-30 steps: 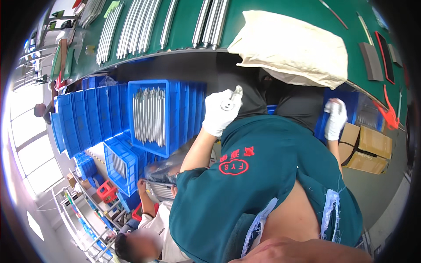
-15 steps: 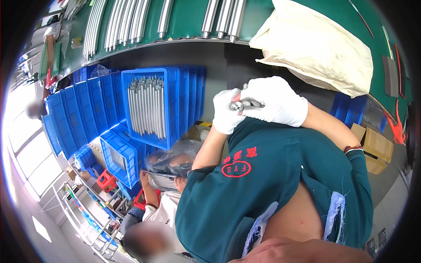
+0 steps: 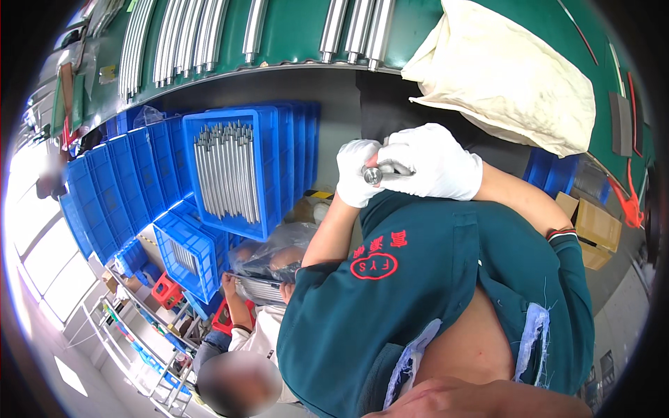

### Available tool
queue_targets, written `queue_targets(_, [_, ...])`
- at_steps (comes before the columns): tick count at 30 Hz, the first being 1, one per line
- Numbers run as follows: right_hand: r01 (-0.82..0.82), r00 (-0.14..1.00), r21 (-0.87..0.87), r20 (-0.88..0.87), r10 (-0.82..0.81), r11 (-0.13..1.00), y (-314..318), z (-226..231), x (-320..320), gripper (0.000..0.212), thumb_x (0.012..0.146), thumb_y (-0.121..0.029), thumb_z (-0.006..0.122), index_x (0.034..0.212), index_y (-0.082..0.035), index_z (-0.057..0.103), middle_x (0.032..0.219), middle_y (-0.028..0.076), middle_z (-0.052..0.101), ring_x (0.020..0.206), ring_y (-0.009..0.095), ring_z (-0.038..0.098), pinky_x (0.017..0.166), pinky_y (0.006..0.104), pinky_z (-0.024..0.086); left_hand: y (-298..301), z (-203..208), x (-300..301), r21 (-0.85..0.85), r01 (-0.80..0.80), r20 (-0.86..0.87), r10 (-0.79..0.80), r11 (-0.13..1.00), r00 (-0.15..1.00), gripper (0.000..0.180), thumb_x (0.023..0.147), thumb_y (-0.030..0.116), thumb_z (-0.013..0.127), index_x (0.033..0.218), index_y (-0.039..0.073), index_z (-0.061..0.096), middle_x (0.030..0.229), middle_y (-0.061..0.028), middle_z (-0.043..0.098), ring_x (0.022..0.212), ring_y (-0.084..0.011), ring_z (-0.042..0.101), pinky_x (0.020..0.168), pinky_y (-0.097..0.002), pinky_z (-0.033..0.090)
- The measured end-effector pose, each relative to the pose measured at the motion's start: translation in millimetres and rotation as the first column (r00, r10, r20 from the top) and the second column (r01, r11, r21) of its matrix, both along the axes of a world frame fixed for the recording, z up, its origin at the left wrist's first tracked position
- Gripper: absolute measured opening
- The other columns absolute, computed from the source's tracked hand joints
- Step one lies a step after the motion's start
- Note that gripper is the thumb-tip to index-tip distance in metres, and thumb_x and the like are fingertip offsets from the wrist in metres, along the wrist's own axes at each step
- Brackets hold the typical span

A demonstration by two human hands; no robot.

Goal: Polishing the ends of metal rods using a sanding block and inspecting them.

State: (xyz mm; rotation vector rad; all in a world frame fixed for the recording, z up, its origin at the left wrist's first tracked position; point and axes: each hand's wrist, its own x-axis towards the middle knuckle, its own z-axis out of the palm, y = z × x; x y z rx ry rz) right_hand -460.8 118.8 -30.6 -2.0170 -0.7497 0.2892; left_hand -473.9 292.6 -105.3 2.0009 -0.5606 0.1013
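My left hand [image 3: 354,174], in a white glove, is closed around a shiny metal rod [image 3: 373,176], whose round end with a hole in its middle points toward me. Against it, my gloved right hand [image 3: 433,164] is closed with its fingertips at the rod's end. A bit of grey metal [image 3: 402,168] shows between the right thumb and fingers; whether it belongs to the rod or is a separate piece I cannot tell. The rod's length is hidden behind the gloves. Both hands are held in front of my green shirt, short of the table's edge.
Polished rods [image 3: 189,38] lie in groups on the green table [image 3: 293,31]. A cream cloth [image 3: 505,76] hangs over its edge. Stacked blue crates [image 3: 261,167] hold thin rods [image 3: 226,171] at left. A co-worker [image 3: 261,334] sits lower left, hands on more rods. Cardboard boxes [image 3: 596,226] stand right.
The rod's end has tilted slightly and now faces me more squarely. Both hands stay together with their grip much the same; the view has shifted a little.
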Motion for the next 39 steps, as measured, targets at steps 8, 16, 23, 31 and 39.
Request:
queue_targets(8, [0.035,0.998,0.028,0.048,-0.036,0.999,-3,-5,-7,0.023,0.073,-0.028,0.064,0.090,-0.011,0.061,0.071,0.006,0.056,0.066,0.024,0.057,0.058,0.0331,0.045,5,7,11,0.017,0.142,0.064,-0.143,0.990,0.988,0.051,0.063,0.057,0.058,0.063,0.006,0.049,0.059,-0.0100,0.050,0.054,-0.0304,0.052,0.051,-0.0373,0.038])
queue_targets(16, [0.088,0.996,0.032,-0.035,-0.087,0.996,-8,-3,-13,0.023,0.075,-0.029,0.064,0.089,-0.010,0.062,0.072,0.006,0.056,0.065,0.023,0.057,0.058,0.0327,0.045,3,15,6,0.183,0.187,-0.104,-0.170,0.965,0.980,0.041,0.062,0.048,0.060,0.061,0.010,0.043,0.057,-0.0093,0.047,0.055,-0.0322,0.050,0.051,-0.0388,0.038])
queue_targets(23, [0.130,0.987,0.046,-0.101,-0.125,0.990,-11,-5,-17,0.025,0.076,-0.032,0.063,0.089,-0.010,0.062,0.072,0.006,0.057,0.065,0.023,0.057,0.058,0.0317,0.044,-1,9,0,0.102,0.234,-0.215,-0.209,0.967,0.954,0.041,0.065,0.044,0.061,0.063,0.009,0.040,0.055,-0.0117,0.046,0.056,-0.0352,0.050,0.051,-0.0405,0.038])
queue_targets(31, [0.128,0.985,0.011,-0.117,-0.126,0.992,-14,-1,-21,0.027,0.076,-0.034,0.062,0.091,-0.012,0.063,0.071,0.004,0.057,0.064,0.021,0.057,0.058,0.0305,0.044,-2,13,2,0.068,0.251,-0.179,-0.236,0.965,0.955,0.041,0.065,0.042,0.062,0.062,0.007,0.041,0.055,-0.0133,0.044,0.055,-0.0362,0.049,0.050,-0.0406,0.037])
queue_targets(39, [0.178,0.981,0.046,-0.086,-0.173,0.983,-15,7,-31,0.026,0.074,-0.033,0.064,0.090,-0.013,0.064,0.073,0.004,0.058,0.066,0.021,0.058,0.060,0.0295,0.045,-1,14,-6,0.002,0.249,-0.269,-0.240,0.968,0.933,0.024,0.065,0.022,0.063,0.080,0.003,0.058,0.062,-0.0133,0.054,0.056,-0.0306,0.054,0.053,-0.0337,0.041])
